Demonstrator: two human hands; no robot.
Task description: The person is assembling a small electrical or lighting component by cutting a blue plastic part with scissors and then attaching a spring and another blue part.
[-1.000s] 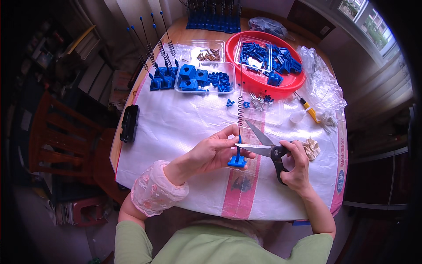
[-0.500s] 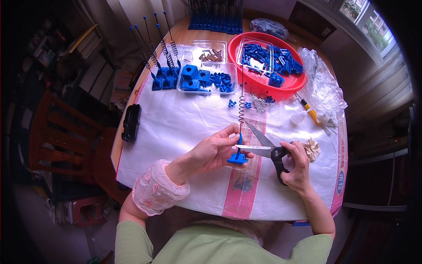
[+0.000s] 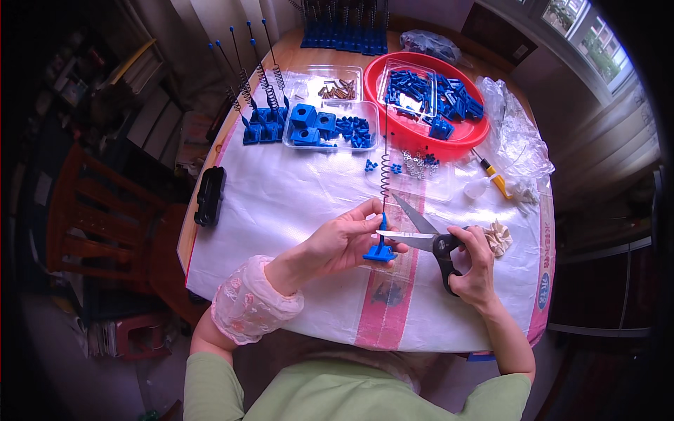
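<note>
While the spring rod (image 3: 385, 175) is standing upright near the frame centre, blue base (image 3: 380, 253): extending below the left hand (image 3: 347, 242).
Left hand: pinching the blue sleeve (image 3: 383, 221) at the rod's lower end.
Right hand (image 3: 473, 263): gripping the scissors (image 3: 442, 244), right of centre, blades standing apart.
Lower blade (image 3: 407, 239): crossing the rod's line; contact cannot be told.
Clear tray (image 3: 330, 148): holding blue blocks (image 3: 304, 115), upper centre.
Red basin (image 3: 449, 149): holding blue parts (image 3: 460, 104), upper right of centre.
</note>
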